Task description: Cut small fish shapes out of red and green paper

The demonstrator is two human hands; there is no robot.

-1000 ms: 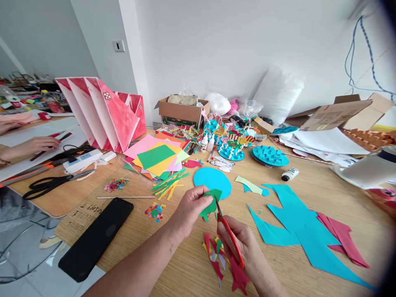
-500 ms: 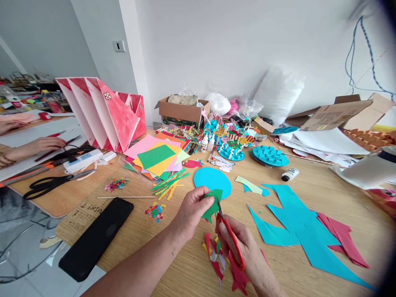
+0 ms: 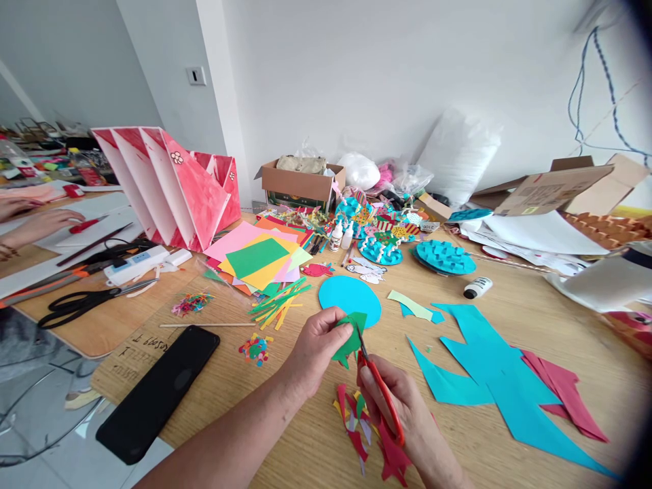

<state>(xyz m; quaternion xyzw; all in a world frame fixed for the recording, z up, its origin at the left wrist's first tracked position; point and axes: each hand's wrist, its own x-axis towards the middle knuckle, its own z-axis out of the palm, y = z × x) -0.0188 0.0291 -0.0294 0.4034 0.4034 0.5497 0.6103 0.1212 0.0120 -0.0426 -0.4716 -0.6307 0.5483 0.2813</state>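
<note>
Pinched between the thumb and fingers of my left hand (image 3: 316,350) is a small piece of green paper (image 3: 351,334) with a cut, curved outline. My right hand (image 3: 400,401) grips red-handled scissors (image 3: 383,388), and their blades meet the right edge of the green paper. Behind the paper lies a bright blue paper circle (image 3: 350,295). Red, yellow, green and purple paper scraps (image 3: 351,421) are scattered under my hands. Large blue paper offcuts (image 3: 502,377) rest to the right, over folded dark-red paper (image 3: 565,390).
Left of my hands are a black phone-like slab (image 3: 157,394), black scissors (image 3: 84,302) and coloured paper sheets (image 3: 257,261). A pink file holder (image 3: 178,187) stands behind. White glue bottles (image 3: 336,238) stand near decorated blue discs (image 3: 443,257). Another person's hand (image 3: 51,224) is at far left.
My hands, the green paper and the scissors have barely shifted. At far left, the other person's hand has moved back to the left, uncovering a red item on the white paper.
</note>
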